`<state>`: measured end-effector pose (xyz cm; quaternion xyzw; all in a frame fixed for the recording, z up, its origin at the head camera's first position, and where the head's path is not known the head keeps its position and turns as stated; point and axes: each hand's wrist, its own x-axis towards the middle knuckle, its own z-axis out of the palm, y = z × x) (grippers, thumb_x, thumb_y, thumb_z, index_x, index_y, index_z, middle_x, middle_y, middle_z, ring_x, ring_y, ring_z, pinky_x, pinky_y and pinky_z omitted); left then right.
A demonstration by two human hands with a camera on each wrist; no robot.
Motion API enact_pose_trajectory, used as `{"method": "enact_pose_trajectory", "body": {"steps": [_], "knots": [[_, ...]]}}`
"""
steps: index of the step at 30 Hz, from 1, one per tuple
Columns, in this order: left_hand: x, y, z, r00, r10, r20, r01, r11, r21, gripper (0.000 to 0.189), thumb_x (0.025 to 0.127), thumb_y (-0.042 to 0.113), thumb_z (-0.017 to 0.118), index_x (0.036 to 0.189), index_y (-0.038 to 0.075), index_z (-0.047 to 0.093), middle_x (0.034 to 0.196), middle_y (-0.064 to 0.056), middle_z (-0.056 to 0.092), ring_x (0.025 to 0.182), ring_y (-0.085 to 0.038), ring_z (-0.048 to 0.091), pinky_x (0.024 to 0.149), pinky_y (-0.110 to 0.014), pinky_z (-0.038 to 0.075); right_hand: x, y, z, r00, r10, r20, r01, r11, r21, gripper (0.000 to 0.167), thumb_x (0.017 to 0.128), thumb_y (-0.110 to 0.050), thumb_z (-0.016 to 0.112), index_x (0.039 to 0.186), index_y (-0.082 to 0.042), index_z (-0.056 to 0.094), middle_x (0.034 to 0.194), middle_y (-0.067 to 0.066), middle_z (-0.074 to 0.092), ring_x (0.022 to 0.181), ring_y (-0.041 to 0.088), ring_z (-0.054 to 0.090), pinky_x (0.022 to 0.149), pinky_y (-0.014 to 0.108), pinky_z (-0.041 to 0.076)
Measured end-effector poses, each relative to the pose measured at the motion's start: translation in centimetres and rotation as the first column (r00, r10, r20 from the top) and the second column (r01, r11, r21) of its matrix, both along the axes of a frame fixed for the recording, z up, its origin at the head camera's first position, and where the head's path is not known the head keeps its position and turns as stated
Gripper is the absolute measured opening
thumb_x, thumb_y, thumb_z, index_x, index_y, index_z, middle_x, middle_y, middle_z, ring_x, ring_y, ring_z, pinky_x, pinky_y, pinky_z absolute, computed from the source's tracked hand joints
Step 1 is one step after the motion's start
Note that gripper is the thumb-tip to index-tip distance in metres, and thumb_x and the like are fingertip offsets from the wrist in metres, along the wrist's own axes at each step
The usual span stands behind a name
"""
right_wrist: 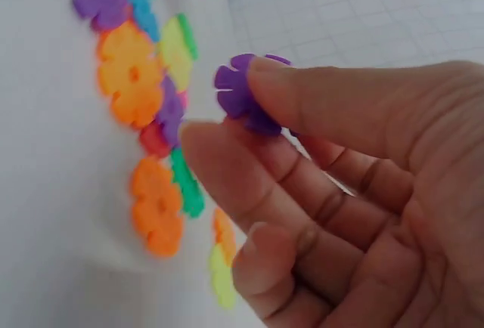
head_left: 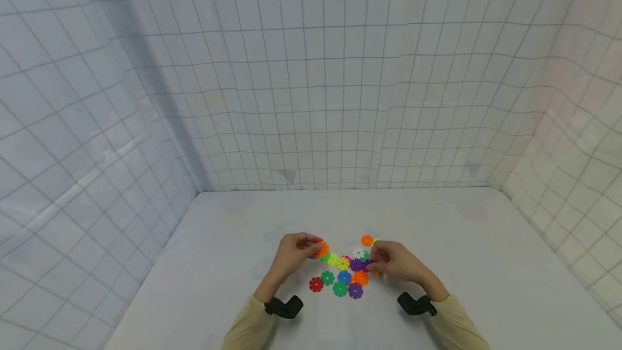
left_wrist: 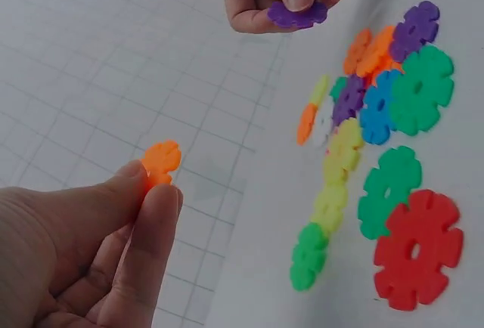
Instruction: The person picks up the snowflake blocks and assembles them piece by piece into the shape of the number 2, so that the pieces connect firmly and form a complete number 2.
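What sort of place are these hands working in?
Probably an enclosed tabletop booth, perhaps set up for recording: pale grid-lined sheeting stands at the back and both sides, a white tabletop lies between, and colourful notched discs lie on it.

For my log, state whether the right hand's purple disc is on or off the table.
Off the table: wrist views show the right hand pinching the purple disc above it.

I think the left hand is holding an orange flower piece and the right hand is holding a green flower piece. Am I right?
Almost! The right hand is holding a purple flower piece, not a green one; the right wrist view shows it. The left hand is holding an orange flower piece, just as you said.
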<state>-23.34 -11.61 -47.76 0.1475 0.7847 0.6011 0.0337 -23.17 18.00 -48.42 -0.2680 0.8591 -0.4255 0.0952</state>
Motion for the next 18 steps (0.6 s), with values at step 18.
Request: {"method": "enact_pose_trajectory", "body": {"steps": [18], "knots": [[1.6,2.0,2.1,0.969,-0.125,0.216,0.048,0.943,0.331,0.035,0.090,0.012,0.066,0.117,-0.010,0.059,0.096,-0.016,0.067,0.093,-0.035,0.066,0.087,-0.041,0.049,3.2,-4.4,6.1,0.988,-0.149,0.041,0.154,0.934,-0.323,0.010,0.091,0.004,0.059,0.100,0.005,0.058,0.091,0.020,0.068,0.078,0.021,0.069,0.073,0.041,0.055]]}}
